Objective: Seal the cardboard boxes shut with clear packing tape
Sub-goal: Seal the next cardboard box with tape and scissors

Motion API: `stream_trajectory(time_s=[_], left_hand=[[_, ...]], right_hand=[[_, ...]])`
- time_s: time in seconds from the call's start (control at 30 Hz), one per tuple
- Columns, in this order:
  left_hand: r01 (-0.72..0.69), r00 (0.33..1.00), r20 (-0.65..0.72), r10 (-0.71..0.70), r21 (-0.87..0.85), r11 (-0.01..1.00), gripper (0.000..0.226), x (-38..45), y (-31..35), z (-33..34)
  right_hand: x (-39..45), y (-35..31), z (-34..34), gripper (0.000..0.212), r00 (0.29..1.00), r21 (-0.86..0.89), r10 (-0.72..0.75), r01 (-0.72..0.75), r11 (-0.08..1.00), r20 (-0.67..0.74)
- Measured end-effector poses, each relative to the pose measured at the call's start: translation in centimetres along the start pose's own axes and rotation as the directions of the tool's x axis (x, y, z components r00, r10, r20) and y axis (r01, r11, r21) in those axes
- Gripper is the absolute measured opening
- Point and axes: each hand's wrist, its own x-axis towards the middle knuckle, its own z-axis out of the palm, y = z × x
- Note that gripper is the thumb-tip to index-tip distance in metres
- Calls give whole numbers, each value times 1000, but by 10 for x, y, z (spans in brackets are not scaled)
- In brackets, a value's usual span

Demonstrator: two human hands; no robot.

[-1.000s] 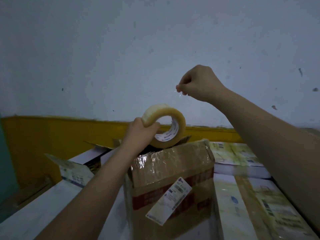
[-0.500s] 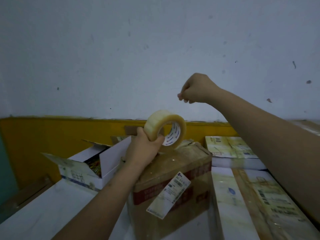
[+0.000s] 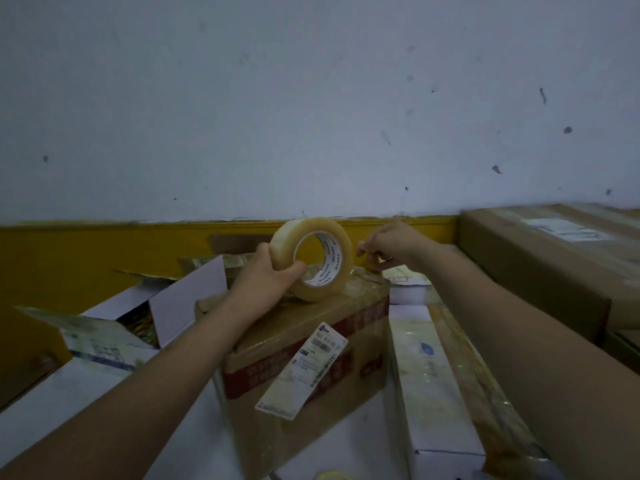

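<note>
Now both hands work at a tape roll on top of a brown cardboard box.

Nearest, a white shipping label [image 3: 302, 370] hangs tilted on the front of the brown cardboard box [image 3: 304, 344], over a red printed band. On the box top the left hand [image 3: 266, 277] grips the roll of clear packing tape [image 3: 313, 258] — thumb hooked through the core, fingers round the outer rim — with the roll standing on edge. Just right of it the right hand [image 3: 391, 247] has its fingers curled into a pinch at the box's far right corner; whether tape sits between them I cannot tell. An open white carton [image 3: 152, 306] lies to the left, a long white box [image 3: 433, 386] to the right, a big brown carton [image 3: 550, 258] beyond — then the yellow-banded wall [image 3: 104, 251].
</note>
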Motion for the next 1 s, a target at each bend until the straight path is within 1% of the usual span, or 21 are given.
stream_trajectory(time_s=[0.07, 0.17, 0.27, 0.4, 0.47, 0.53, 0.57, 0.63, 0.7, 0.8, 0.83, 0.9, 0.93, 0.97, 1.0], left_hand=[[-10, 999, -33, 10, -9, 1000, 31, 1, -1, 2], [-88, 987, -143, 76, -81, 993, 24, -2, 0, 1], [-176, 968, -203, 149, -126, 976, 27, -7, 3, 0], [-231, 947, -252, 201, -95, 968, 36, -14, 6, 0], [-250, 943, -242, 230, -53, 967, 41, -12, 4, 1], [-246, 949, -207, 236, -25, 969, 45, -9, 2, 1], [-238, 955, -188, 229, -28, 971, 44, -7, 1, 1], [-209, 969, -148, 198, -60, 976, 40, -6, 0, 1], [-184, 978, -115, 174, -86, 979, 41, -5, -1, 2], [-179, 981, -88, 171, -89, 980, 44, -5, -2, 3], [-180, 981, -86, 171, -100, 979, 46, -4, -2, 3], [-185, 981, -81, 176, -115, 976, 47, -5, -2, 3], [-189, 981, -76, 181, -120, 975, 47, -5, -2, 3], [-189, 981, -70, 181, -127, 974, 48, -4, -4, 3], [-185, 982, -61, 179, -131, 974, 51, -3, -5, 4]], right_hand=[[1, 5, 2, 21, 1000, 50, 12, -12, 999, 14], [1, 9, 1, 19, 999, 67, 18, -20, 998, 39], [2, 16, 5, 16, 999, 61, 10, -12, 998, 39], [4, 28, 5, 17, 1000, 77, 13, -13, 997, 6], [3, 30, 3, 18, 1000, 84, 17, -17, 996, -3], [7, 35, 8, 21, 998, 40, 56, -55, 998, -11], [11, 38, 12, 20, 995, 17, 97, -97, 995, 4], [17, 46, 21, 15, 978, 17, 194, -196, 980, 83], [20, 50, 24, 15, 960, 21, 239, -245, 969, 142], [19, 51, 24, 20, 954, -49, 242, -237, 970, 175], [15, 53, 25, 19, 951, -114, 245, -226, 967, 190], [9, 62, 28, 6, 929, -251, 296, -239, 938, 223], [5, 65, 29, 8, 922, -310, 307, -228, 923, 237], [6, 66, 28, 13, 928, -345, 286, -194, 918, 238], [9, 60, 24, 12, 947, -356, 236, -147, 923, 220]])
